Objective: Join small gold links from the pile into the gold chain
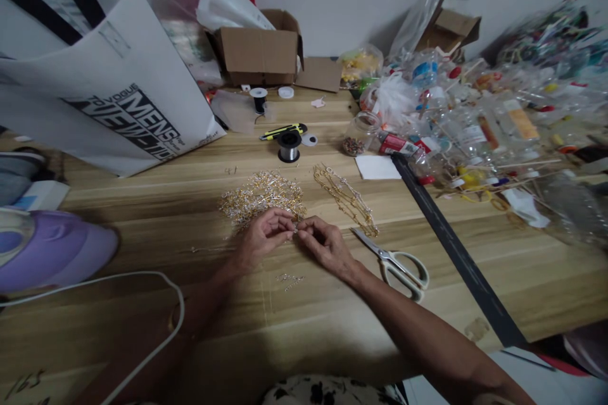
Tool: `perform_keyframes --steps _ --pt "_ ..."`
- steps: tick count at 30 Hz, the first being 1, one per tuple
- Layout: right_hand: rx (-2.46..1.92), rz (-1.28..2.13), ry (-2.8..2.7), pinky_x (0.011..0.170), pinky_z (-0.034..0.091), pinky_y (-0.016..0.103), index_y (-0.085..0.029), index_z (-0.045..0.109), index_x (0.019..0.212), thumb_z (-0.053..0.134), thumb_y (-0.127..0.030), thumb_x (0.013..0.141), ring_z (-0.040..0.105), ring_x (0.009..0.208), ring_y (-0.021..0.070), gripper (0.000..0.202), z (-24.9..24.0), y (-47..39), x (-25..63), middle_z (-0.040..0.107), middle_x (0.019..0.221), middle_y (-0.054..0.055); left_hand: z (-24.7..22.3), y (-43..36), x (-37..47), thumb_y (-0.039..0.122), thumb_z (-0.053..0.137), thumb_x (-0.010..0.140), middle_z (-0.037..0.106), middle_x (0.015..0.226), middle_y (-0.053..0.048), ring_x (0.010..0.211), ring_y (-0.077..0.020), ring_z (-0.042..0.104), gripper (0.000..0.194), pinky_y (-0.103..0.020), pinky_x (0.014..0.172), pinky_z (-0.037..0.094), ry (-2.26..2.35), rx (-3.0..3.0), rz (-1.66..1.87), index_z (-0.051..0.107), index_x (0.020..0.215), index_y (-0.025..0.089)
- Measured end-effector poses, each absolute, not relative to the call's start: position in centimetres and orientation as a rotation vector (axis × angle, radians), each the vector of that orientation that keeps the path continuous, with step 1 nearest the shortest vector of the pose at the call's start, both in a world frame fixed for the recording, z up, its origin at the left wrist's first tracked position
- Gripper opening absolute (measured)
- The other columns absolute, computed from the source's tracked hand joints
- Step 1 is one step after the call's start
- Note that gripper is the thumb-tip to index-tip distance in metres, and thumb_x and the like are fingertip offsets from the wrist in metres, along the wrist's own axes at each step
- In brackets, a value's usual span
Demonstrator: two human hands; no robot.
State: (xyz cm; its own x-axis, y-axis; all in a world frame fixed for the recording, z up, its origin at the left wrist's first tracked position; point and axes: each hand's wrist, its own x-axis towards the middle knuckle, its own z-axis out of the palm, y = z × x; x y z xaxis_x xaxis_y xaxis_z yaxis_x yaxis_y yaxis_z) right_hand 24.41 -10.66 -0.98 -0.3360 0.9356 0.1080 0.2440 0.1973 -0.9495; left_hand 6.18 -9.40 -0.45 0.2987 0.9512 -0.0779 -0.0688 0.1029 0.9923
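Note:
My left hand and my right hand meet over the table, fingertips pinched together. Between them is a tiny silvery piece, too small to name. A thin strand lies on the wood left of my left hand. Just beyond my left hand spreads a heap of gold and silver beaded chain pieces. Several gold and silver chains lie stretched out beyond my right hand. Scissors with pale handles rest to its right, blades partly apart. Short silvery chain pieces lie nearer me.
A wire spool and a yellow cutter knife stand farther back, near a jar of beads. A dark metal strip crosses the right side, beside piled plastic bottles. A white bag, purple appliance and white cord occupy the left.

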Motion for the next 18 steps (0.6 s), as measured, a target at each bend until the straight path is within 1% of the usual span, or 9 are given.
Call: perform_keyframes --steps 4,8,15,18 --pt "-1.093 1.161 -1.754 0.053 0.034 0.022 -0.015 0.061 0.099 0.055 -0.038 0.088 0.043 0.054 0.0103 0.027 -0.61 -10.71 24.45 0.047 0.059 -0.004 -0.31 -9.41 6.21 0.017 0.073 0.07 0.065 0.08 -0.002 0.077 -0.0129 0.063 0.034 -0.025 0.073 0.049 0.981 1.213 0.959 0.055 0.098 0.014" --pt "-1.077 1.187 -1.756 0.053 0.034 0.022 -0.015 0.06 0.101 0.056 -0.04 0.087 0.043 0.053 0.0102 0.029 -0.67 -10.69 24.48 0.046 0.058 -0.005 -0.1 -9.4 6.1 0.019 0.073 0.07 0.066 0.08 -0.002 0.077 -0.0139 0.064 0.035 -0.026 0.073 0.049 0.983 1.223 0.925 0.056 0.1 0.014" --pt "-1.077 1.225 -1.758 0.055 0.034 0.022 -0.015 0.06 0.095 0.05 -0.043 0.091 0.045 0.057 0.0108 0.031 -0.97 -10.5 24.67 0.052 0.064 -0.002 -0.06 -9.57 6.37 0.02 0.075 0.068 0.068 0.082 -0.003 0.08 -0.0149 0.065 0.033 -0.028 0.076 0.05 0.959 1.204 0.893 0.056 0.095 0.015" --pt "-1.083 1.22 -1.754 0.055 0.034 0.022 -0.015 0.059 0.09 0.049 -0.043 0.091 0.045 0.057 0.0106 0.03 -1.09 -10.48 24.67 0.051 0.062 -0.003 0.03 -9.59 6.6 0.019 0.076 0.066 0.069 0.082 -0.003 0.079 -0.0146 0.065 0.032 -0.028 0.075 0.05 0.942 1.212 0.878 0.056 0.091 0.015"
